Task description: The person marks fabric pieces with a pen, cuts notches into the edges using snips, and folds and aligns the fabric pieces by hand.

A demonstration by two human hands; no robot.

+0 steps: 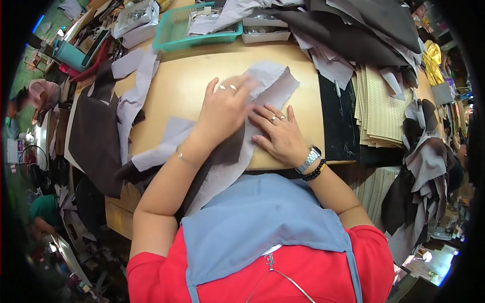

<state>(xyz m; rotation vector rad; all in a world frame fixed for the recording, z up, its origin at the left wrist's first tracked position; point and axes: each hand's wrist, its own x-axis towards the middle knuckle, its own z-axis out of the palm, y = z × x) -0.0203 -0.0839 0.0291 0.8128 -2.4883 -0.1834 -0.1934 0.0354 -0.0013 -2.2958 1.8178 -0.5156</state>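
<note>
My left hand [226, 108] hovers over the fabric on the wooden board, its fingers bent and its fingertips smeared by motion, so whether they pinch anything is unclear. Below and right of it, my right hand [279, 132] lies flat, fingers apart, on the edge of a grey fabric piece [280, 87]. That piece has a pale strip folded or laid along it. From under the hands, pale grey and dark brown cloth [222, 174] runs down toward my apron. Another pale cloth piece [177, 132] lies beside my left forearm.
Dark and pale cloth [96, 136] hangs over the board's left side. Behind the board [187, 76] stand a turquoise basket [161, 35] and small boxes [265, 36]. To the right lie a thin tool [337, 88], a stack of woven-patterned sheets [376, 108] and dark fabric [343, 30]. Other people sit at left.
</note>
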